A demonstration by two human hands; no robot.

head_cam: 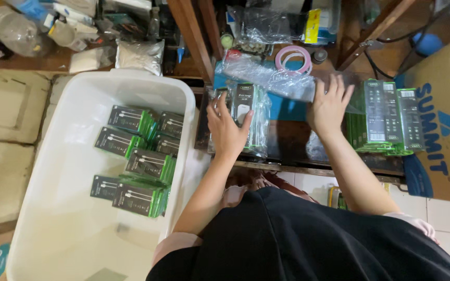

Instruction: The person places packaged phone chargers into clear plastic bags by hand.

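Left hand (228, 127) gripped a bagged cable box (246, 112); right hand (329, 104) spread flat on plastic sleeves (272, 78). Bin (53, 171) partly filled; stack of boxes (389, 117) remained.

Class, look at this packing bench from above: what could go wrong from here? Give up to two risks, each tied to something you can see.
1. The left hand grips a plastic-wrapped bundle of boxes near the table's front edge; it might slip off.
2. The right hand presses a loose clear plastic bag beside a stack of green boxes; a tug could perhaps topple it.
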